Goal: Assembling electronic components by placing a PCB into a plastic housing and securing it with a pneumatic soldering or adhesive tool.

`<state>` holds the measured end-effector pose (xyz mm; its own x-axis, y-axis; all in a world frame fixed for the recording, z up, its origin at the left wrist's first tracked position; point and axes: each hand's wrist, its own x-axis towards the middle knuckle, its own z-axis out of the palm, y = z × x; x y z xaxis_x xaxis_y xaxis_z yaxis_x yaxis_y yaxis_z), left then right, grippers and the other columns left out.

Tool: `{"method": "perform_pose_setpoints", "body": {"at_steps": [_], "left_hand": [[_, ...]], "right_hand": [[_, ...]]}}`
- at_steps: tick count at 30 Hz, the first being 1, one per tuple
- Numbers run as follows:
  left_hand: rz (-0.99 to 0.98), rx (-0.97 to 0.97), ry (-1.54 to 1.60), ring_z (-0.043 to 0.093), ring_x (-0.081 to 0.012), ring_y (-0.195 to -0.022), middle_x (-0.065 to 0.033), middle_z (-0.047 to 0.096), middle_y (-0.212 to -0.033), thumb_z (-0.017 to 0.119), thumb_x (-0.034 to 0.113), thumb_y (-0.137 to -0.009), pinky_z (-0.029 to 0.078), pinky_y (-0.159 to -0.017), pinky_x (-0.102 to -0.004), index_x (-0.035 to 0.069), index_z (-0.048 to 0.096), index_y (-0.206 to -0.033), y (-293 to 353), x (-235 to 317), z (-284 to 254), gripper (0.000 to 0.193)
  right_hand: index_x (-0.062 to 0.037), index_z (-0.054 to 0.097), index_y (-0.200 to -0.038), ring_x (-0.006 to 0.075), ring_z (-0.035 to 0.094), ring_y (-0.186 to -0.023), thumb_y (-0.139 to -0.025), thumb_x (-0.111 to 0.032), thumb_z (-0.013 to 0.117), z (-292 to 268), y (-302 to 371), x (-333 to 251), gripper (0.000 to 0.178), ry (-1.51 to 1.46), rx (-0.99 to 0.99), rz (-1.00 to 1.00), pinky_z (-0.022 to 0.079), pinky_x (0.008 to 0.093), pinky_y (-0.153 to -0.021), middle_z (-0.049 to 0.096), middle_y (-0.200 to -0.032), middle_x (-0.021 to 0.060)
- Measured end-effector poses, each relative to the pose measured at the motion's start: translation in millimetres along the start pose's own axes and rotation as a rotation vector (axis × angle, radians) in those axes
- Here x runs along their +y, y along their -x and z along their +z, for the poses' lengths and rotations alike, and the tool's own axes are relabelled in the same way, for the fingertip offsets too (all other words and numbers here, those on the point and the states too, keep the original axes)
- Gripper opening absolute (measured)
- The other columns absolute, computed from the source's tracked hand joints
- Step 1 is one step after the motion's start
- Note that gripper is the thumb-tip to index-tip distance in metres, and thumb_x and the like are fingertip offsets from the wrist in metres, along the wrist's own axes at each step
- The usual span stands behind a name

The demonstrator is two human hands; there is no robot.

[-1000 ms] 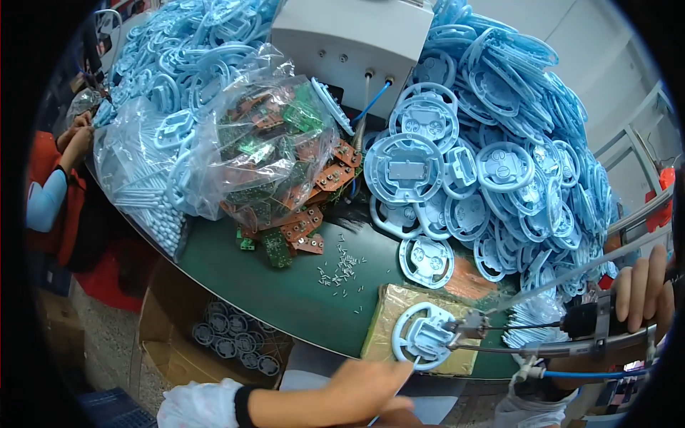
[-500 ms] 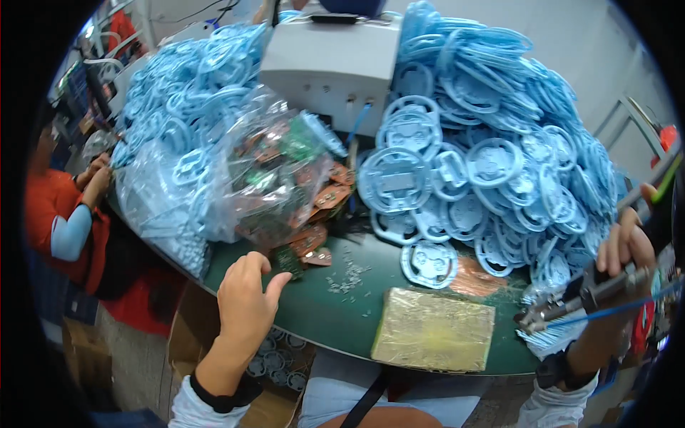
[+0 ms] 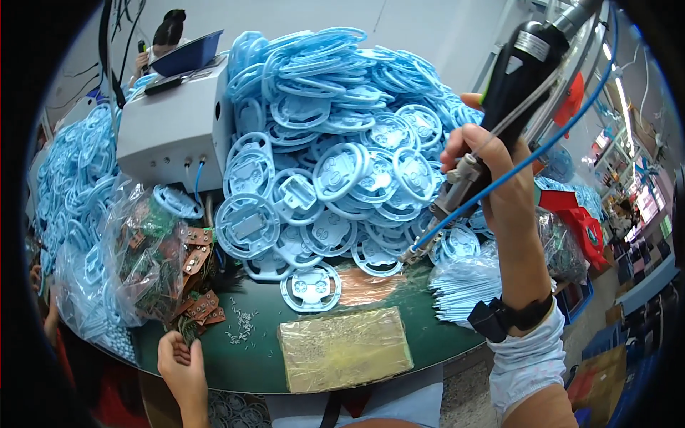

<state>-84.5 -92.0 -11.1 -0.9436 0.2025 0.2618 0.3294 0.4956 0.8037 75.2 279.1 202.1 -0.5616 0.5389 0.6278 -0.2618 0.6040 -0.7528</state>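
My right hand [image 3: 499, 164] is wrapped round a black electric screwdriver [image 3: 515, 89], raised at the right with its metal nose angled down to the left. A blue tube [image 3: 539, 152] runs along the tool. At the lower left my left hand [image 3: 183, 367] has its fingers curled round dark wires [image 3: 188, 329] beside small brown circuit boards [image 3: 205, 308]. A clear plastic bag [image 3: 146, 260] of more boards lies just beyond. Loose screws [image 3: 242, 327] are scattered to the right of that hand. One light-blue plastic steering wheel [image 3: 311, 287] lies behind a yellowish wrapped block [image 3: 346, 349].
Piled light-blue wheel parts [image 3: 342, 121] cover the back of the green table [image 3: 242, 367]. A grey machine box [image 3: 175, 121] stands at the back left. Thin pale-blue sticks [image 3: 464, 289] lie at the right. Another person [image 3: 168, 36] is behind the box.
My view has turned right. The left hand has gone from open fingers to gripping wires by the boards. My right hand, with the screwdriver, has come up and further into view.
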Motion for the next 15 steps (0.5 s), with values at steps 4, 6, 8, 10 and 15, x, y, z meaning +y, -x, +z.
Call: {"method": "perform_pose_setpoints", "body": {"at_steps": [4,6,8,10,15], "left_hand": [[0.29,-0.144,0.047,0.052,-0.0147,-0.074,-0.0053,0.05,-0.083,0.067,-0.007,-0.074,0.045,-0.067,-0.0258,0.0,0.054,-0.093,16.3,41.7,15.3,0.024],[0.364,-0.221,0.128,0.055,-0.0182,-0.075,-0.008,0.051,-0.084,0.068,-0.007,-0.072,0.047,-0.069,-0.0277,-0.001,0.055,-0.093,22.3,56.4,32.8,0.025],[0.432,-0.249,0.114,0.058,-0.02,-0.079,-0.0097,0.054,-0.087,0.068,-0.008,-0.072,0.051,-0.063,-0.0279,-0.001,0.057,-0.093,29.8,67.3,32.9,0.025],[0.428,-0.333,0.113,0.061,-0.0203,-0.083,-0.0111,0.057,-0.094,0.066,-0.009,-0.074,0.055,-0.059,-0.0277,-0.003,0.059,-0.098,32.3,71.2,43.8,0.026],[0.279,-0.154,0.148,0.058,-0.0135,-0.08,-0.0096,0.058,-0.102,0.06,-0.008,-0.085,0.047,-0.062,-0.0225,-0.006,0.059,-0.115,-2.3,33.7,58.4,0.03]], "right_hand": [[0.0048,0.054,-0.122,0.0162,0.065,-0.084,-0.086,-0.027,0.07,-13.5,-6.3,5.3,0.051,-0.06,-0.076,0.058,0.05,0.0282,-0.076,0.065,-0.088,0.0087],[0.0039,0.053,-0.124,0.0157,0.064,-0.086,-0.087,-0.03,0.071,-19.5,-9.0,13.7,0.053,-0.113,-0.108,0.048,0.051,0.0276,-0.076,0.064,-0.092,0.0076],[0.0015,0.054,-0.114,0.0129,0.06,-0.084,-0.087,-0.03,0.072,-13.8,-11.7,8.0,0.045,-0.083,-0.157,0.06,0.05,0.0269,-0.075,0.061,-0.092,0.0045],[-0.002,0.052,-0.108,0.0105,0.056,-0.085,-0.087,-0.031,0.073,-16.3,-11.5,5.1,0.041,-0.036,-0.188,0.091,0.049,0.0261,-0.075,0.058,-0.092,0.003],[-0.0028,0.053,-0.127,0.0141,0.063,-0.089,-0.089,-0.024,0.07,-70.7,9.4,10.4,0.047,0.297,-0.082,-0.067,0.052,0.0269,-0.075,0.065,-0.1,0.0085]]}}
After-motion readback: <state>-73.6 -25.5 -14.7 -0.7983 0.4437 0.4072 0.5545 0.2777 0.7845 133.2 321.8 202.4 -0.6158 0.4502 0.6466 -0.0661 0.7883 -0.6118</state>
